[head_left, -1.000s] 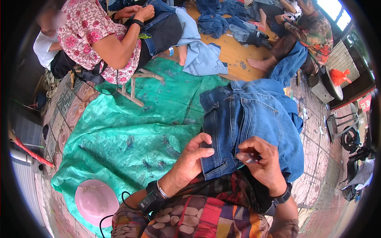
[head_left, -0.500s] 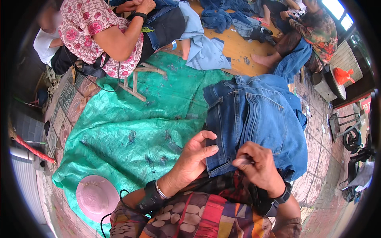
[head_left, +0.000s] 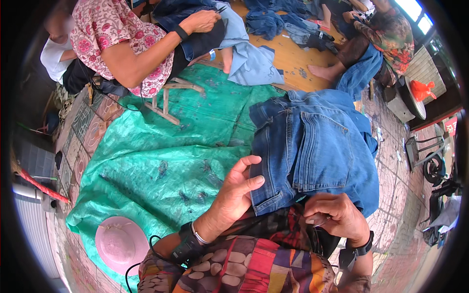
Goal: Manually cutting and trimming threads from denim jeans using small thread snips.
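Blue jeans are bunched over my lap and patterned clothing, with pocket and seams upward. My left hand is at their left edge, thumb and forefinger spread apart; its lower fingers are partly hidden. My right hand is curled closed below the pocket, on a small metal tool that is mostly hidden in the fingers.
A green tarp with a pink hat lies on paving. Two people sit upper left, another upper right, around a wooden board with denim piles. A wooden frame stands between.
My right hand has moved down and right, away from the pocket. My left hand has risen slightly. The near co-worker's hand at upper left has moved right.
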`<move>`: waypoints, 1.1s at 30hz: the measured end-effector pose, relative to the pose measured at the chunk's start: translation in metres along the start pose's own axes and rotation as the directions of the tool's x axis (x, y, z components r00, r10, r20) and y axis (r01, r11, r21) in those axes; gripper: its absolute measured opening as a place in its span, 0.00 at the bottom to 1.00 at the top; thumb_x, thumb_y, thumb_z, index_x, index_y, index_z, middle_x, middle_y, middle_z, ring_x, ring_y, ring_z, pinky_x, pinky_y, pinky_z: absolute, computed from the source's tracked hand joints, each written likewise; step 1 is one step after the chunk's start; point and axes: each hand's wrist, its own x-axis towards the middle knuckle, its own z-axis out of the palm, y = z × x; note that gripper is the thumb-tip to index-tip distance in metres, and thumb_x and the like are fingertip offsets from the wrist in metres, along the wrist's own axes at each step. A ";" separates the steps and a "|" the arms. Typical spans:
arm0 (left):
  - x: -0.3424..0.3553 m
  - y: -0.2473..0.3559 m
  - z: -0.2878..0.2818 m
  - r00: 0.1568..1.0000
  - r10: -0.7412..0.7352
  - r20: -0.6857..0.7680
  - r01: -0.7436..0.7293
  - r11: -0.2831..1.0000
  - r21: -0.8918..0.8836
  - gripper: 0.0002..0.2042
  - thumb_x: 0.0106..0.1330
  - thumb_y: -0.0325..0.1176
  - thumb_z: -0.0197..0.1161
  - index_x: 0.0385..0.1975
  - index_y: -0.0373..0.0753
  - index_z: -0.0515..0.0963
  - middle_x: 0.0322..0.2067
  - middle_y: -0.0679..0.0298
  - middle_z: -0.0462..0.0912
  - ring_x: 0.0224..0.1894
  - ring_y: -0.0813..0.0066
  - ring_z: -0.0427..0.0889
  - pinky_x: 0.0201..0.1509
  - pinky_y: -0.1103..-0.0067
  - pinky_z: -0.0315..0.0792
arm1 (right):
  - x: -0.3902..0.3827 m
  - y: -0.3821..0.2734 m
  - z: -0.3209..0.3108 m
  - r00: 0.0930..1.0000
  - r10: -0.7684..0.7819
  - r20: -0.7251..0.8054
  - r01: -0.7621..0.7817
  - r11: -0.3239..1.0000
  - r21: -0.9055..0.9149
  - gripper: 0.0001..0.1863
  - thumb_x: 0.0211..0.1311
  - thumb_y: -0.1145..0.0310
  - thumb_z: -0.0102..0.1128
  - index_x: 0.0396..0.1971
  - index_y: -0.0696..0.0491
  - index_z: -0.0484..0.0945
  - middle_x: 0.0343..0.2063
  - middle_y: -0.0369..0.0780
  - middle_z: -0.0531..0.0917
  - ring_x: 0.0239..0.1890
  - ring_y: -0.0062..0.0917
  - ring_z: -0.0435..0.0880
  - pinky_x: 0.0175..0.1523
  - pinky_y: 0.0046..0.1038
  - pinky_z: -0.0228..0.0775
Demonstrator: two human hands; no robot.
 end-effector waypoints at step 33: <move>0.100 0.021 -0.019 0.916 0.397 0.052 -0.395 0.874 0.282 0.33 0.53 0.11 0.53 0.62 0.38 0.57 0.42 0.60 0.77 0.42 0.79 0.77 0.45 0.82 0.73 | 0.076 0.026 0.000 0.815 -0.047 -0.578 -0.247 0.874 -0.419 0.22 0.45 0.72 0.65 0.41 0.55 0.68 0.32 0.45 0.78 0.27 0.42 0.80 0.30 0.38 0.71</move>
